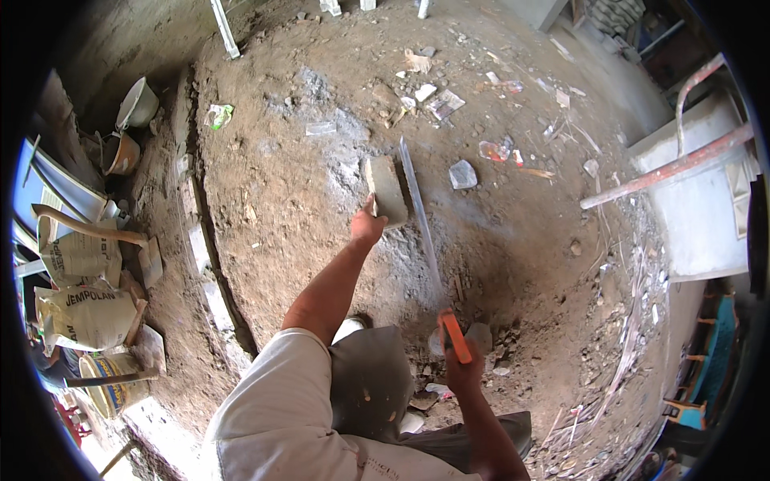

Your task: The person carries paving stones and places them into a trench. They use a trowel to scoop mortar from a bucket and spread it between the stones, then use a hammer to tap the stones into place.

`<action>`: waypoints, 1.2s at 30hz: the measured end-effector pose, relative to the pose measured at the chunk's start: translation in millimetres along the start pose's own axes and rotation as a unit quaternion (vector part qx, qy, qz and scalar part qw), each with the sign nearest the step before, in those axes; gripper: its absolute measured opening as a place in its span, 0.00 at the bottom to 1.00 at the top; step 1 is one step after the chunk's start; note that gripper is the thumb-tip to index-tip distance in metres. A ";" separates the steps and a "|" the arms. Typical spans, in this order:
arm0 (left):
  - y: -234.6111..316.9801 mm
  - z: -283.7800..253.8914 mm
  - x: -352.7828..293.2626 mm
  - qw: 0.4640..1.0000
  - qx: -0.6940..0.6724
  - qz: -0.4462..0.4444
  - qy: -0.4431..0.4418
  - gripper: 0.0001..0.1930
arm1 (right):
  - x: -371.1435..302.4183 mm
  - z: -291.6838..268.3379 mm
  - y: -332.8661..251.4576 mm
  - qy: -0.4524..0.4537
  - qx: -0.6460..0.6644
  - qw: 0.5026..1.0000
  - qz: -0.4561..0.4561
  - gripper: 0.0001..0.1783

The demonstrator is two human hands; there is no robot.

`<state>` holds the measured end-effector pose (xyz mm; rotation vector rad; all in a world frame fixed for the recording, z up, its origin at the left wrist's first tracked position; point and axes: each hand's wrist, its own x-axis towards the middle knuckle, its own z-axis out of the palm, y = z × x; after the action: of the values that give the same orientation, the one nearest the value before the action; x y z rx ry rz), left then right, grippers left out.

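Note:
A pale grey block [386,191], likely lightweight concrete, rests on the dirt in front of me. My left hand [369,225] grips its near left corner, the thumb along its near end and a finger against its left side. In my right hand [465,365] is the orange handle of a hand saw [423,210]. The long saw blade points away from me and passes just right of the block; whether its edge touches the block I cannot tell. Some of the right fingers are hidden behind the handle.
Bare dirt ground [273,200] carries a small grey chunk [463,175] and scattered litter. A long trench [215,256] runs at left, beside paper sacks [87,314], buckets [138,104] and a hoe [88,224]. A red-stained pole [666,166] juts in from the right.

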<state>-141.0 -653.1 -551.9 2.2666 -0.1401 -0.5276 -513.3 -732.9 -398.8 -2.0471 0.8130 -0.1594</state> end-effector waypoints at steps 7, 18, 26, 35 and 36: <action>-27.0 -6.8 20.3 0.996 -0.067 0.024 -0.054 0.50 | 50.3 48.1 -12.5 -0.038 0.014 0.999 0.000 0.09; -22.0 -7.8 30.8 0.989 -0.081 0.032 -0.116 0.53 | 48.5 59.0 -4.7 -0.042 0.028 0.998 0.022 0.07; -16.7 -16.5 35.3 0.993 0.024 0.090 -0.078 0.52 | 45.1 62.2 6.3 -0.063 0.004 0.998 0.001 0.09; 1.4 -21.1 28.5 0.992 0.061 0.041 -0.102 0.53 | 43.7 57.3 -7.9 -0.044 0.066 0.997 0.002 0.06; 1.0 -19.6 28.5 0.992 0.066 0.045 -0.097 0.53 | 43.5 57.5 -7.2 -0.042 0.064 0.997 -0.001 0.06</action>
<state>-107.0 -648.0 -548.8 2.3212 -0.3846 -0.7077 -452.8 -716.0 -435.1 -1.9205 0.7297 -0.1225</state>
